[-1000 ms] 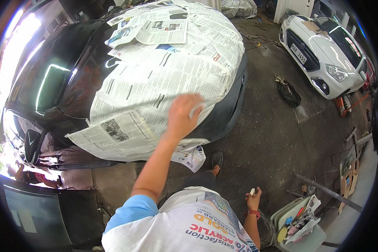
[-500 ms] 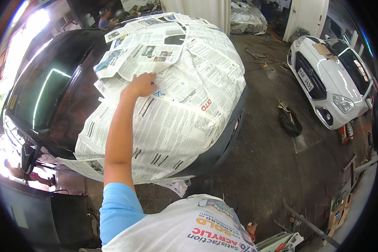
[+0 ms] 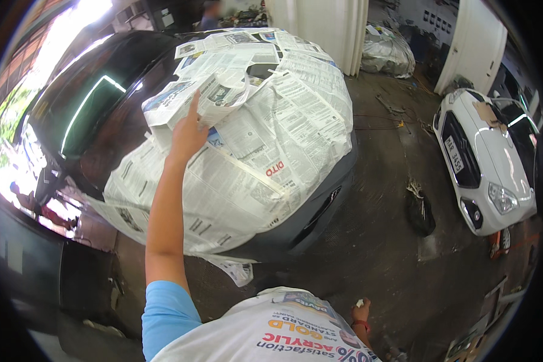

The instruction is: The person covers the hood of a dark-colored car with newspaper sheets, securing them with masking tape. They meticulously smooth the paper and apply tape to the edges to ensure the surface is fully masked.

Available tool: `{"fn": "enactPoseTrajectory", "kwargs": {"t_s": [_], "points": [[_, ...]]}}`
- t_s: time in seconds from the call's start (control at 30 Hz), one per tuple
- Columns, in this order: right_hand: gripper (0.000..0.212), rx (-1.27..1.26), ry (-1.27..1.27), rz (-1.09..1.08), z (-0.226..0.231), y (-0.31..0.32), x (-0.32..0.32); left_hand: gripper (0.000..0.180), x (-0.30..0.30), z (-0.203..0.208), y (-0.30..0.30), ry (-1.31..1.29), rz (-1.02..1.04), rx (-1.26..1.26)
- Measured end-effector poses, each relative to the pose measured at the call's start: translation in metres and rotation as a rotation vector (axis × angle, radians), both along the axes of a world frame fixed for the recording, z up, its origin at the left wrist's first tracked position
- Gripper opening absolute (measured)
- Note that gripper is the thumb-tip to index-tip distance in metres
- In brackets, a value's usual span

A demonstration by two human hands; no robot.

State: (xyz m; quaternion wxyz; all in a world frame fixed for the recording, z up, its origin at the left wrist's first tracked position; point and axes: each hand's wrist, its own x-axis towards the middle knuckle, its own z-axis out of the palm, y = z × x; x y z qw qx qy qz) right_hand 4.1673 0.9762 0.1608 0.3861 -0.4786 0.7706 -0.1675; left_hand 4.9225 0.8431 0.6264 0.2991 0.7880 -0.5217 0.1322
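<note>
My left hand point(image 3: 190, 134) reaches out over the hood of a dark car, its index finger stretched out and its thumb apart. It touches the lower edge of a loose newspaper sheet point(image 3: 220, 95), whose right side curls up. More newspaper sheets point(image 3: 229, 181) cover the hood, joined in places by strips of pale masking tape point(image 3: 256, 169). Down by my right side, my right hand point(image 3: 361, 312) is closed on a small white piece, too small to name. A red band circles that wrist.
The dark windshield point(image 3: 93, 111) lies left of the papered hood. A white car point(image 3: 489, 157) stands at the right, and a black bag point(image 3: 419, 214) lies on the floor before it. A covered silver bundle point(image 3: 387, 54) and a blurred person point(image 3: 210, 15) are at the back.
The loose sheet lay flatter before; its right side now curls up. My left index finger has stretched out farther over it. My right hand shows more fully, with the white piece visible.
</note>
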Motion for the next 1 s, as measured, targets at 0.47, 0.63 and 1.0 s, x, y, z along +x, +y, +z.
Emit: {"fn": "enactPoseTrajectory", "kwargs": {"t_s": [0.47,0.63,1.0], "points": [[0.071,0.312,0.231,0.002,0.000,-0.075,-0.112,0.020,0.056,-0.007,0.123,-0.326,0.634,-0.047],[0.072,0.378,0.171,-0.085,-0.039,-0.039,-0.099,0.019,0.117,0.007,0.134,-0.356,0.780,-0.154],[0.068,0.170,0.016,0.024,-0.015,-0.052,0.053,0.050,0.279,0.028,0.144,0.181,0.966,-0.411]]}}
